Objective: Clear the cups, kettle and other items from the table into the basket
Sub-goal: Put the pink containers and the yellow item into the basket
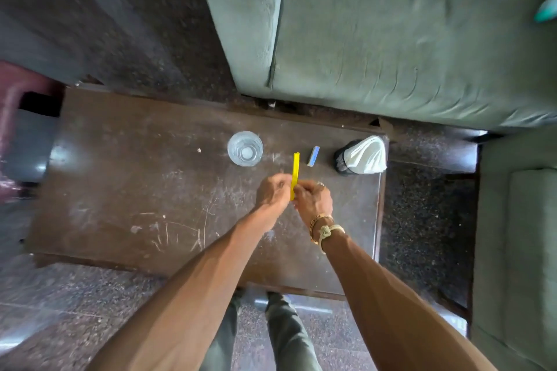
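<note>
- While held over dark wooden table [120, 178], thin yellow plastic strip [296, 166] is pinched by L hand [272, 191] & R hand [314, 199], fingers curled.
- Clear glass tumbler [245, 148] is set nearby.

Upright clear glass [245, 148] (yellow strip [295, 169] near it)

Both forearms are bare, the right wrist wears a pale-strapped watch [326, 231], a gold chain bracelet [316, 221] lies just beside the watch toward the right grip [313, 199], whose finger bears a ring [320, 184], and grey-green trousers [286, 337] show below the watch
</note>
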Tool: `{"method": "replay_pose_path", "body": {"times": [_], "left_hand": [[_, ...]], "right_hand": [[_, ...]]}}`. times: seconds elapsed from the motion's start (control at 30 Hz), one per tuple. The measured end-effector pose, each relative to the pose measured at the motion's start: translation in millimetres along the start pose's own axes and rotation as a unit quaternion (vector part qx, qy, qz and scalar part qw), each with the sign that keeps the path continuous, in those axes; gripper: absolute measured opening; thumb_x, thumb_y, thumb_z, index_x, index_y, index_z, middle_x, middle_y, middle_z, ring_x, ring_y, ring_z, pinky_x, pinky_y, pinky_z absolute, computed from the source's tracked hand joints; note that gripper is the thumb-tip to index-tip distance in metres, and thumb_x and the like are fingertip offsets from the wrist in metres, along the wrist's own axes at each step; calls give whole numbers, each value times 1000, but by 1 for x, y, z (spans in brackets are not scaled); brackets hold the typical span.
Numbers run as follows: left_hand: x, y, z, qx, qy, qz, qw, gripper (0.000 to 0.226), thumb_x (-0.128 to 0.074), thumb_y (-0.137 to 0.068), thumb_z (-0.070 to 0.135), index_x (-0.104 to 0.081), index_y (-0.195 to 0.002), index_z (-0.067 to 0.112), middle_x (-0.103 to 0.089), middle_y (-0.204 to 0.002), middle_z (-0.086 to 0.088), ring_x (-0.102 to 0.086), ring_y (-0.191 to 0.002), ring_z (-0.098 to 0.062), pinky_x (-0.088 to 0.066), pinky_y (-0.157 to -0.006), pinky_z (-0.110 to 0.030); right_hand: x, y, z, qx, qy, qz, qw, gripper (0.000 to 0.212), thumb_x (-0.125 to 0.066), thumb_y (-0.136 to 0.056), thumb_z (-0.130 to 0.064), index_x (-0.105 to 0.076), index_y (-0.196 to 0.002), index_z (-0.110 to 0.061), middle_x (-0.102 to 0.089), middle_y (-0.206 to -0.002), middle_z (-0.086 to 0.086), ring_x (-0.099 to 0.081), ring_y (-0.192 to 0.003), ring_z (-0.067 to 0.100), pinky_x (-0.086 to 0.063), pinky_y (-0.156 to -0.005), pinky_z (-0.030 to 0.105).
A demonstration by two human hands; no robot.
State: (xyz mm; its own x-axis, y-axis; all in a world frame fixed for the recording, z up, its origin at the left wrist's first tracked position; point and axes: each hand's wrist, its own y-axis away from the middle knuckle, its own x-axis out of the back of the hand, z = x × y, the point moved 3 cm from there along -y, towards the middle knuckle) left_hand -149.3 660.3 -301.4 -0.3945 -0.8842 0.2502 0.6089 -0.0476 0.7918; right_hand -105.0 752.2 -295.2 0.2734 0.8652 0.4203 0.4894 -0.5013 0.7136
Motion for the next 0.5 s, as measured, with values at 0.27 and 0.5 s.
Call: {"method": "replay_pose_path", "body": {"times": [0.27, 0.5], "left_hand": [[68, 105, 24, -4, 117, 57, 991, 27, -50, -91, 12, -70, -82, 26, -76, -97, -6, -72, -89, -24, -59, -88, -43], [179, 181, 61, -42, 250, 125, 959, 23, -35, -102, 8, -54, -104, 22, -65, -89, -9, -61, -76, -23, -49, -68, -28]], "right_hand": [[14, 105, -68, 98, 90, -40, 990, 20, -60, -83, -24, -76, -75, -15, -73, -73, 7, -67, -77, 30, -49, -63, 28], [-33, 201, -159, 233, 161, -85, 955, 21, -58, -85, -24, -78, -84, -17, -71, -76, 7, -66, -79, 27, -41, -55, 22]]}}
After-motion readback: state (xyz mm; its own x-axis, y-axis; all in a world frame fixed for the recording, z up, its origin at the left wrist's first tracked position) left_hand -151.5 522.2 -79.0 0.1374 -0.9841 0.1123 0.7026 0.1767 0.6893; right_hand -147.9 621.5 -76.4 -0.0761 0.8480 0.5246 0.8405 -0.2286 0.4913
